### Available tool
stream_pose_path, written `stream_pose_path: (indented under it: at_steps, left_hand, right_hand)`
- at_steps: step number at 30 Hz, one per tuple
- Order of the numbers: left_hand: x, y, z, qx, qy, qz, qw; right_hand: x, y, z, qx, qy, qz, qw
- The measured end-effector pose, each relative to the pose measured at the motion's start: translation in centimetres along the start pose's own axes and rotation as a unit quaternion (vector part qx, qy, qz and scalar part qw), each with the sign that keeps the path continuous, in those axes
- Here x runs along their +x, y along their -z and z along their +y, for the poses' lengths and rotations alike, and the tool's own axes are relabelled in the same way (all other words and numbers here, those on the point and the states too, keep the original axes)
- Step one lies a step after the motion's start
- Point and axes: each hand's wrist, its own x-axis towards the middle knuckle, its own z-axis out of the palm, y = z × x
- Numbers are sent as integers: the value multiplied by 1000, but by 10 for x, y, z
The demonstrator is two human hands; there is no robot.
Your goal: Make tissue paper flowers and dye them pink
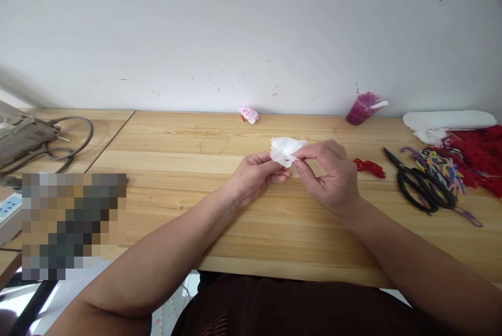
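Both my hands meet above the middle of the wooden table. A crumpled white tissue with small red marks is pinched between them. My left hand grips its lower left edge with closed fingers. My right hand pinches its right side between thumb and forefinger. A small red bit shows just under the tissue, between my fingertips.
Black scissors lie at the right beside coloured threads and red material. A small red clump lies by my right hand. A purple-stained cup and a stained tissue wad stand by the wall. Cables lie far left.
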Motion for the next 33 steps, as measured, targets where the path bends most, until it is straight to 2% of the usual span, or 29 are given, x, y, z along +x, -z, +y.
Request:
stream_pose_path:
  at_steps: [6, 8, 11, 14, 19, 21, 23, 26, 28, 31, 33]
  left_hand:
    - [3, 4, -2, 41, -49, 23, 998]
    - [3, 5, -2, 75, -64, 23, 995]
    - [2, 4, -3, 124, -71, 18, 990]
    - [1, 3, -2, 105, -49, 14, 993]
    - [-1, 3, 2, 30, 1, 18, 999]
    - [-1, 3, 4, 24, 11, 16, 1000]
    - [-2, 2, 4, 34, 16, 12, 999]
    - [-2, 2, 3, 75, 22, -1, 997]
    - [-2, 3, 2, 99, 29, -8, 995]
    - [-2, 4, 2, 104, 36, -11, 994]
    - [-2, 4, 2, 88, 38, -6, 995]
  right_hand:
    - [0, 0, -2, -17, 23, -12, 1000]
    - [2, 2, -2, 0, -4, -13, 1000]
    - [3, 4, 2, 53, -83, -6, 995]
    - [3, 4, 4, 78, -126, 7, 989]
    - [4, 4, 1, 52, -8, 2, 999]
    - [5, 4, -1, 59, 8, 1, 998]
    - [6, 4, -2, 73, -6, 2, 997]
    - [6, 3, 0, 99, -48, -3, 994]
    - [5, 1, 4, 116, -110, -4, 987]
    - [4, -3, 12, 180, -247, -38, 951]
    - [3, -5, 16, 228, -299, -54, 925]
